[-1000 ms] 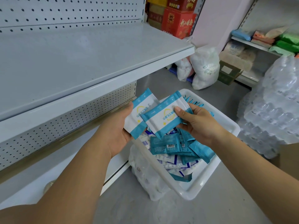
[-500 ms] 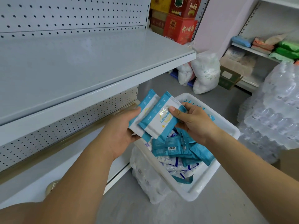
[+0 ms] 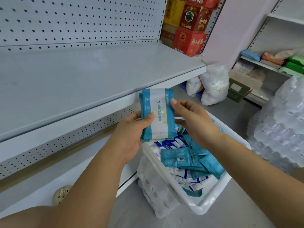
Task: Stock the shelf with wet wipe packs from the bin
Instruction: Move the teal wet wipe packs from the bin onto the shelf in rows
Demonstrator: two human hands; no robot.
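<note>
Now stacked and raised: teal-and-white foil wipe packs [image 3: 162, 129]. left hand [image 3: 130, 135] grips them, right hand [image 3: 195, 124] pinches the edge. Slick foil may slip apart.

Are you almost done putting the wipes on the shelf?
Not nearly. Done: nothing yet, the part of the shelf in view is bare. In hand: the left hand grips a small stack of wipe packs near the shelf's front edge, and the right hand pinches its right side. Left: many packs lie in the bin, all waiting to go up.
</note>
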